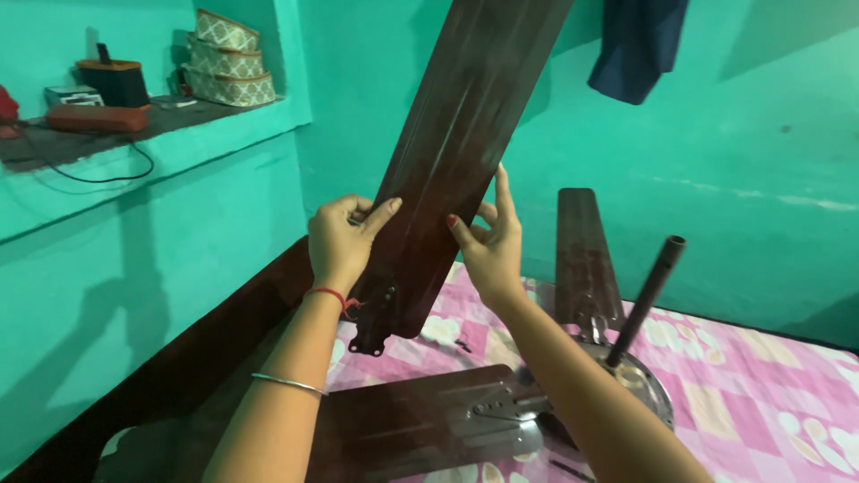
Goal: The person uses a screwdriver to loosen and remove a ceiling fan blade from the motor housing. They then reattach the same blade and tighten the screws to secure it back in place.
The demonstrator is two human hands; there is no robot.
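I hold a long dark brown ceiling fan blade (461, 134) upright and tilted, its bracket end with screw holes pointing down. My left hand (340, 240) grips the blade's left edge. My right hand (488, 241) holds its right edge with fingers spread. Below, the fan motor (640, 380) with a dark downrod (646, 300) lies on the pink checked bedsheet (761, 385). Two other blades are attached to it, one (412, 420) pointing toward me and one (583, 255) pointing away.
A wooden bed frame (179, 367) runs along the teal wall at left. A wall shelf (134, 125) carries stacked patterned boxes (228, 58), a dark box and a red device with a cable. A dark blue cloth (635, 45) hangs at the upper right.
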